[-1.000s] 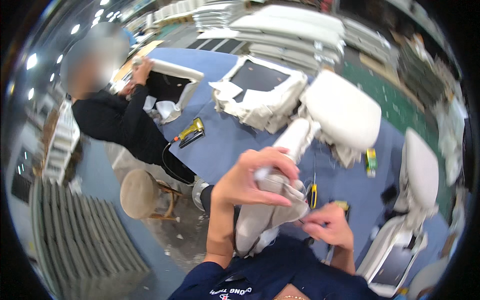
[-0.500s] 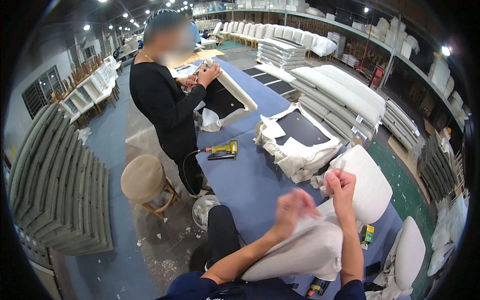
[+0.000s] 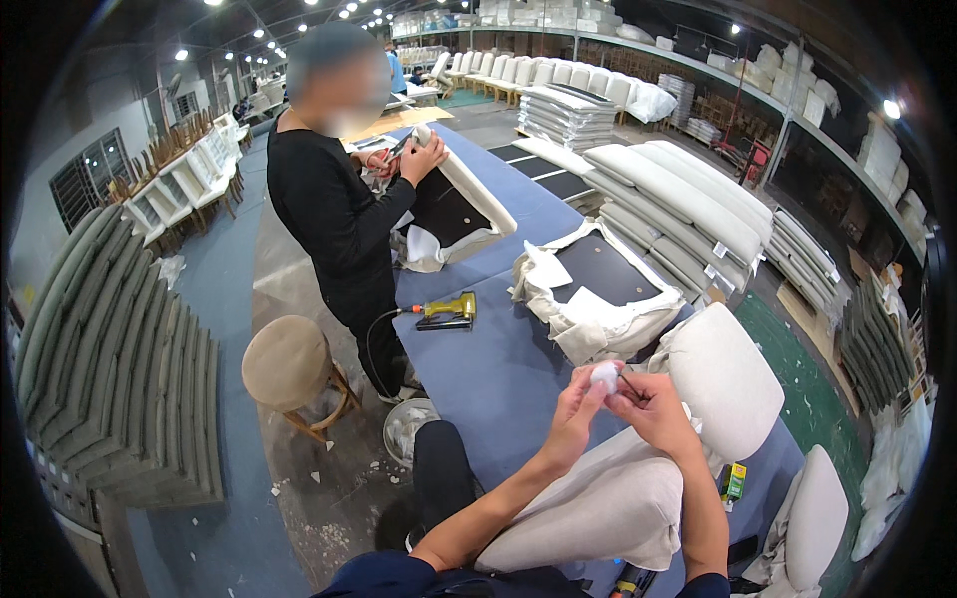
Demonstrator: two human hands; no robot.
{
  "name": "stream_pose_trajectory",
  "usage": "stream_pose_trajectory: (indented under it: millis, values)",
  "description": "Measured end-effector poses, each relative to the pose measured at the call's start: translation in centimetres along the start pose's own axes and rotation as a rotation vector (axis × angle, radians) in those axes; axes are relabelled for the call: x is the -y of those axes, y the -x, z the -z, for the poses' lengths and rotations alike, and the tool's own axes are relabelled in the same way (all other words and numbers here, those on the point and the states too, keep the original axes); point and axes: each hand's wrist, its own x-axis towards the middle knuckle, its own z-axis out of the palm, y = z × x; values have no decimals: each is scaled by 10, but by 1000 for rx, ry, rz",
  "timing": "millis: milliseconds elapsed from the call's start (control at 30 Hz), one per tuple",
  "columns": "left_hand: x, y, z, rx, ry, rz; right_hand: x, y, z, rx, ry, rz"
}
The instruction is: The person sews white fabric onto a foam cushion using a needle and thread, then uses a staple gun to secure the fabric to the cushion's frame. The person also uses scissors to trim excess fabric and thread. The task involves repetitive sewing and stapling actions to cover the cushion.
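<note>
My left hand is closed on a small white tuft of wadding. Close against it, my right hand grips a thin dark tool whose tip meets the tuft; its exact kind is too small to tell. Both hands are raised over a light beige upholstered cushion, which lies tilted between my forearms at the table's near edge. Behind my right hand rests another beige padded panel.
On the blue table lie a yellow staple gun, a half-covered seat and a yellow-green box. Across from me, a co-worker in black handles another panel. A round stool and bucket stand left.
My hands, apart and blurred before, have come together above the cushion. The white tuft and dark tool now show clearly between them.
</note>
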Motion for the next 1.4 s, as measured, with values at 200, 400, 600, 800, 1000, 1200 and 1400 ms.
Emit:
stream_pose_trajectory:
  millis: [200,400,600,800,1000,1200,1400]
  values:
    - [-4,3,5,-1,-47,15,0,1,6,-54,-16,-30]
    - [-5,5,0,8,32,42,-9,1,6,41,21,-26]
    - [-3,5,9,165,-153,98,-6,2,8,-107,82,114]
    - [-9,5,2,261,-153,140,-1,7,6,-346,-74,101]
    - [-4,7,0,234,-61,209,-11,9,12,-232,-110,46]
    - [3,7,7,373,-111,186,-6,10,14,10,-155,23]
    - [-1,8,-1,319,-118,150,9,11,8,55,-303,-62]
